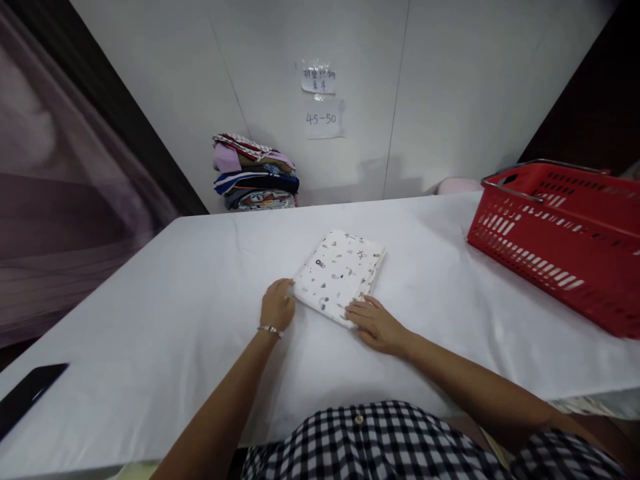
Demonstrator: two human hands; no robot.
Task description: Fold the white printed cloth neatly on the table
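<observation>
Touching a folded cloth (340,273) with both hands. Found it lying flat on the white table (150,320), right between the two hands and just past the fingertips. Held the left hand (277,307) curled up loose, knuckles up, against the cloth's left corner; could not tell whether pinching the edge or only nudging it. Had the right hand (375,325) flat, fingers close together, pressed on the cloth's near corner. Wore a thin bracelet (270,329) on the left wrist.

Looked nearly done with this piece: already folded into a small neat block, edges lined up, no loose flaps showing. Judged little left to do on it, maybe a bit of smoothing.

Saw a pile of folded clothes (255,175) far ahead of the left hand, by the wall, well apart from the cloth. Saw a red basket (525,260) off to the right of the right hand, also well apart; could not see inside it. Spotted a flat dark thing (27,395), maybe a phone, way off to the left of the left hand, near the table's edge. Noticed two paper notes (320,100) stuck on the wall far beyond both hands.
</observation>
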